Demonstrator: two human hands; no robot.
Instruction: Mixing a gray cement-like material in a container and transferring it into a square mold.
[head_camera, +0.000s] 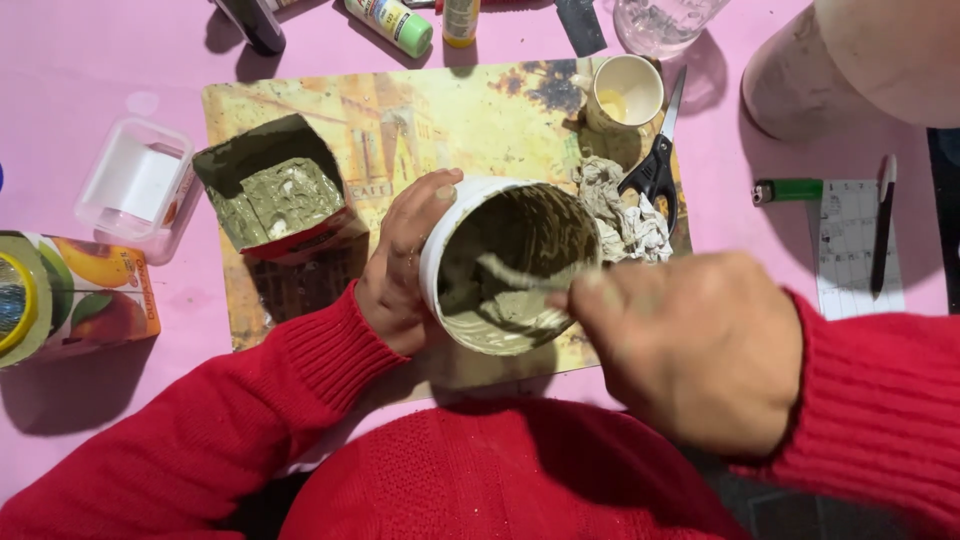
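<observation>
The left hand (400, 262) has its grip wrapped around the side of a white tub (510, 262), thumb up on the rim, holding it tilted toward the person over a yellowish placemat (440, 120) on the pink surface (80, 70). The right hand (700, 345) is closed on a thin stirring stick (520, 275), whose far end lies in the grey-green paste (505, 310) that coats the tub's inner wall and pools at its lower side. The step in hand looks like mixing or scraping the paste down from the walls. By my judgement the next move calls for the left grip to hold firm against the drag of the thick paste while the stick sweeps along the wall, and for the tilt to stay modest so nothing slides over the lip. Just left of the tub sits a cut-open carton (275, 195) filled with the same greenish mass. Beside the tub on the right lies a crumpled rag (625, 215), with black-handled scissors (655, 165) touching it and a small cup (625, 92) behind them. Further off are a clear plastic box (135, 185), a juice carton (85, 290), a green lighter (790, 190) and a pen (882, 225).
</observation>
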